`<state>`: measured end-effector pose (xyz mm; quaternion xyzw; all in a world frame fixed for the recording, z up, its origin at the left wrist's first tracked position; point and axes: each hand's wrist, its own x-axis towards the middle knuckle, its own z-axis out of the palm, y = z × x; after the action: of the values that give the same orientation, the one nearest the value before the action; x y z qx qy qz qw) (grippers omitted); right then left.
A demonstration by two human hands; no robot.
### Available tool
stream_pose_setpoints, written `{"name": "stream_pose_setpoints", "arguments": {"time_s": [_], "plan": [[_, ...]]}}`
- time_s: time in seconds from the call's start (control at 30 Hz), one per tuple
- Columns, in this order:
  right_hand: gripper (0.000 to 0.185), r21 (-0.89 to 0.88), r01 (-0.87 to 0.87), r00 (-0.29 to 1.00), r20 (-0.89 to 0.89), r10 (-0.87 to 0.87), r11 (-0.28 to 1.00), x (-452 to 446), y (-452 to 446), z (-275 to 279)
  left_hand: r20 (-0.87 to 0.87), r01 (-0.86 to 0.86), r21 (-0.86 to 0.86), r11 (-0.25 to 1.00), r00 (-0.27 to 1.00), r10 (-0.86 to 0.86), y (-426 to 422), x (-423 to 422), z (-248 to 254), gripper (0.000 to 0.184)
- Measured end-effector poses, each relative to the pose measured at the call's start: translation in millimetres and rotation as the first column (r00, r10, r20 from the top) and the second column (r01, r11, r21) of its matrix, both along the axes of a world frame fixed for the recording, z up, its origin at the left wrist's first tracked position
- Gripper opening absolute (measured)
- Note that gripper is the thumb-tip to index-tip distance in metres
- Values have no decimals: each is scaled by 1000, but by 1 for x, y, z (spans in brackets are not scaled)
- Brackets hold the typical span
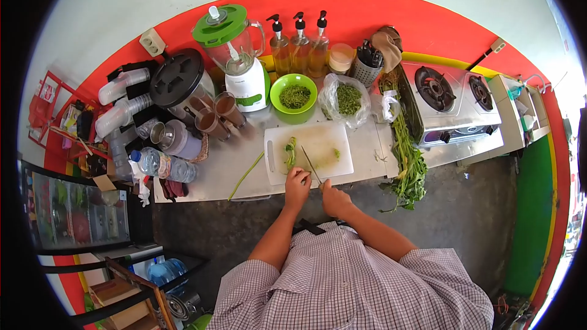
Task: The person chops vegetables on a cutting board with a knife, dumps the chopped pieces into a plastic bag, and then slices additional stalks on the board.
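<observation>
A white cutting board (339,140) lies on the metal counter (244,174). On its left part rests a bunch of green stalks (290,151), with small green bits near the right side. My left hand (298,184) is closed at the lower end of the stalks, fingers pressed together. A knife (312,166) is held in my right hand (335,199), its blade pointing up and away over the board, just right of the stalks. One long green stalk (246,175) lies left of the board.
Behind the board are a green bowl (293,80) of chopped greens, a plastic bag (347,99) of greens, a blender (246,82) and pump bottles (299,52). Leafy stalks (403,159) hang over the edge beside the stove (455,110). A water bottle (162,166) lies left.
</observation>
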<state>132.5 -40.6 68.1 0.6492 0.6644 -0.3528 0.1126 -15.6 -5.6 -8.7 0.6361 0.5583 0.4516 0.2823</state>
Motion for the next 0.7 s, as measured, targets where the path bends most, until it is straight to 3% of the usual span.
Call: {"name": "stream_pose_setpoints", "arguments": {"time_s": [0.07,0.3,0.6,0.7], "plan": [[66,-2,56,998,4,-56,998,-5,-10,-8,16,-34,26,999,999,33,-1,3,-1,8],[73,-17,13,1000,-6,-13,1000,-3,1,-2,35,-9,-10,1000,999,9,0,1,-2,9],[59,71,88,995,-42,-85,994,-2,-1,-19,-11,-36,-37,999,999,36,-2,3,-4,16],[55,73,186,979,-92,-180,980,-1,-5,-15,4,-31,-51,998,999,32,-7,0,-2,22]]}}
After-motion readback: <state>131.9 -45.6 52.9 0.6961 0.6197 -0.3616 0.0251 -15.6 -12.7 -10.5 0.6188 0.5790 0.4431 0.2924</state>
